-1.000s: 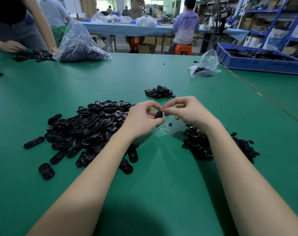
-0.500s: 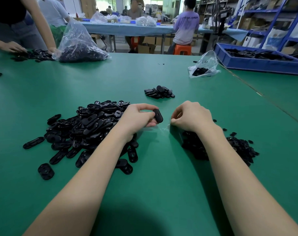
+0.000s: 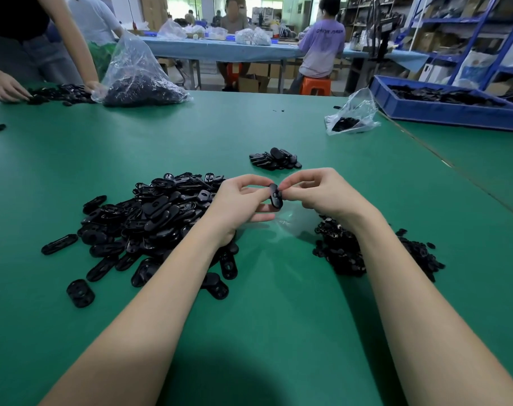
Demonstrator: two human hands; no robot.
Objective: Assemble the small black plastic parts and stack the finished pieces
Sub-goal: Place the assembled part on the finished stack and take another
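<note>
Now, part in hand: one black oval piece (image 3: 275, 195) is up off the table, between both hands.
Left hand: the left hand (image 3: 237, 203) pinches the oval piece from its left side with thumb and fingertips.
Right hand: the right hand (image 3: 322, 191) has its fingertips pinched tight at the top of the same piece; it seems to be pushing a tiny part in, but that part is too small to see.
Done pile: one small finished stack (image 3: 275, 159) lies just past the grip, farther away; about a dozen pieces, so not much is done.
Big pile: one big heap of oval pieces (image 3: 143, 218) lies left of the grip; too many to count, so lots is left.
Small bits: one heap of little parts (image 3: 346, 250) sits under the right wrist, lying partly on clear plastic.
Table: one green table (image 3: 264, 332) is under it all.
Far things: two clear bags (image 3: 138, 77) and one blue bin (image 3: 442, 108) are well away.
</note>
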